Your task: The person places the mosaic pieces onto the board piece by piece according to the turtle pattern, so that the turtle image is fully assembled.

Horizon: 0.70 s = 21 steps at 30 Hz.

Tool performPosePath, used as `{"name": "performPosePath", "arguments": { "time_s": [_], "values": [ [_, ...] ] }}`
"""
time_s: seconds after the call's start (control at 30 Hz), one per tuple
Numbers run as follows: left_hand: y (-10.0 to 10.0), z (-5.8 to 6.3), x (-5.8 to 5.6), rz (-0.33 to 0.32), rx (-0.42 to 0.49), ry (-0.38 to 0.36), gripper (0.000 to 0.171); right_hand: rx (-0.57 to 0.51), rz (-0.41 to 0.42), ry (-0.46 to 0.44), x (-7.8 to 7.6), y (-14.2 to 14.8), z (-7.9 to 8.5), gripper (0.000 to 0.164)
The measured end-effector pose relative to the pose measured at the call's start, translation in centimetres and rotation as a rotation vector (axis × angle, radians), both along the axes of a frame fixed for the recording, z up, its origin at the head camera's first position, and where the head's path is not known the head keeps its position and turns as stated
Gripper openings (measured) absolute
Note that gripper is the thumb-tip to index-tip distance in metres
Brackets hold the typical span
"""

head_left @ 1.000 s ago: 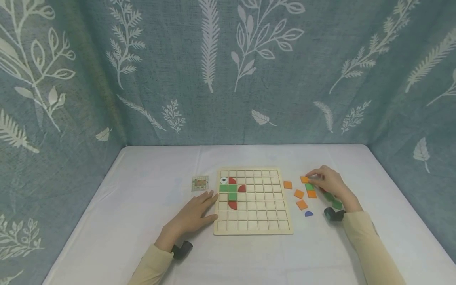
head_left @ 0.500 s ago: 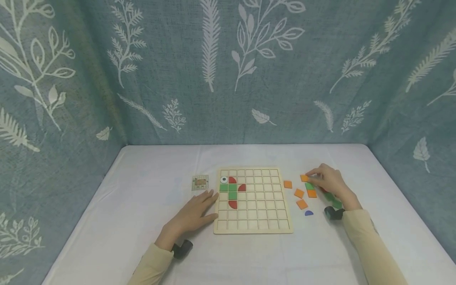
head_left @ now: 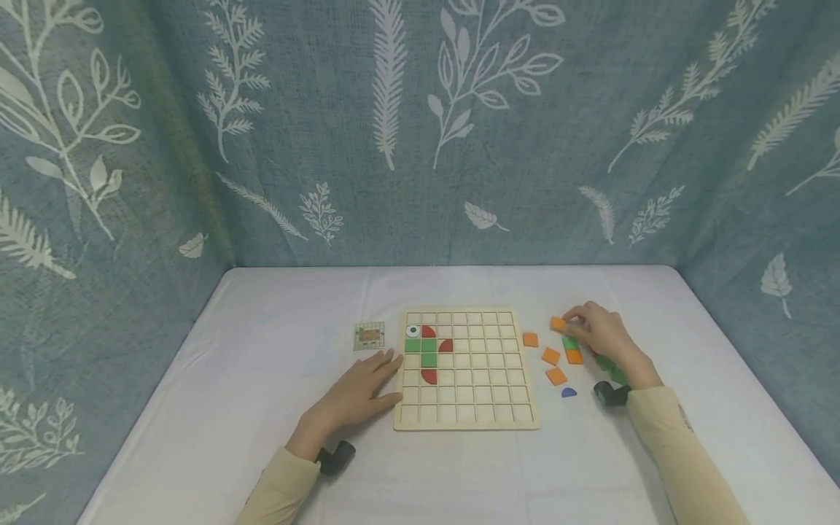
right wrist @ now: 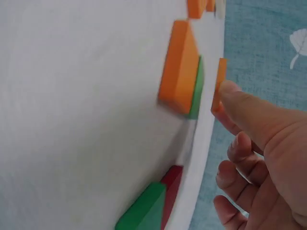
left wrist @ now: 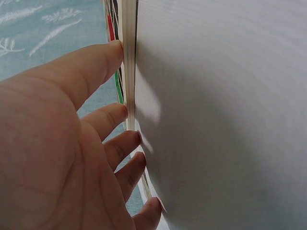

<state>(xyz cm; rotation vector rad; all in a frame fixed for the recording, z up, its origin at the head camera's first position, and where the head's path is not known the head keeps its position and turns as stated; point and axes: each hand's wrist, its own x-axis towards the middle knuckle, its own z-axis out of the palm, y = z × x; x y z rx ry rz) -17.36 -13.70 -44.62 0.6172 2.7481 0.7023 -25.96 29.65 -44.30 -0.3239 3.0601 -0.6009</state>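
Note:
My right hand [head_left: 605, 335] pinches an orange square tile [head_left: 558, 324] between thumb and fingers at the far end of the loose pieces. In the right wrist view the held tile [right wrist: 219, 81] is seen edge-on at the thumb tip. My left hand [head_left: 354, 394] lies with fingers spread along the left edge of the wooden grid board [head_left: 472, 396], fingertips at its rim. On the board's left side sit a white eye disc [head_left: 413, 331], several green squares [head_left: 429, 345] and red quarter-circle pieces [head_left: 445, 345].
Right of the board lie loose orange squares [head_left: 556, 376], a green tile [head_left: 570, 343] and a blue half-circle [head_left: 569, 392]. Under the right wrist are green pieces [right wrist: 144, 206] and a red piece [right wrist: 173, 189]. A small picture card [head_left: 370, 336] lies left of the board.
My right hand has shifted slightly left and away from me, taking the orange tile with it and opening a gap to the green tile. The left hand stays still.

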Motion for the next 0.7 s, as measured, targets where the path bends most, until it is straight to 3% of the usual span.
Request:
{"name": "performPosePath", "arguments": {
  "time_s": [0.7],
  "values": [
    [0.1,-0.6,0.0,0.018,-0.009,0.025,0.062,-0.103,0.164,0.125,0.7,-5.6,1.1,0.024]
  ]
}}
